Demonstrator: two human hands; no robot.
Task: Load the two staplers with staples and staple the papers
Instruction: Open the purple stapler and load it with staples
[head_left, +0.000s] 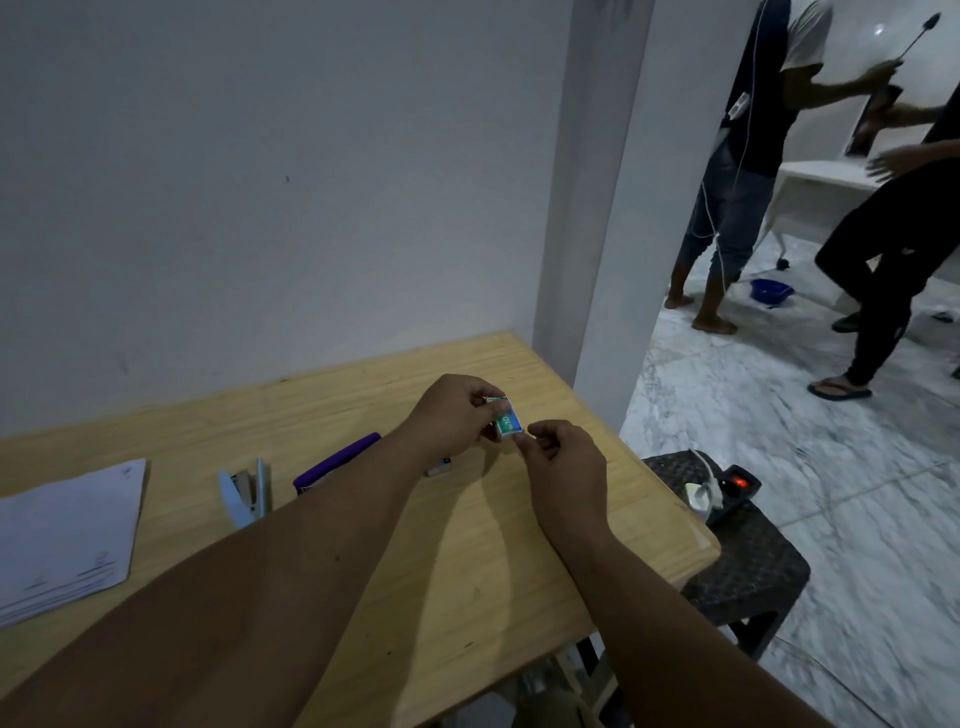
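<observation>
A small green and blue staple box is held above the wooden table. My left hand grips its far end, and my right hand pinches its near end with fingertips. A pale blue stapler lies open on the table to the left. Beside it a purple stapler lies partly hidden behind my left forearm. A second small box rests on the table under my left wrist. White papers are stacked at the left edge.
A wall runs behind the table, with a pillar at its right corner. A dark wicker stool with a charger and a red-lit device stands off the table's right edge. Two people stand on the marble floor beyond, near a blue bowl.
</observation>
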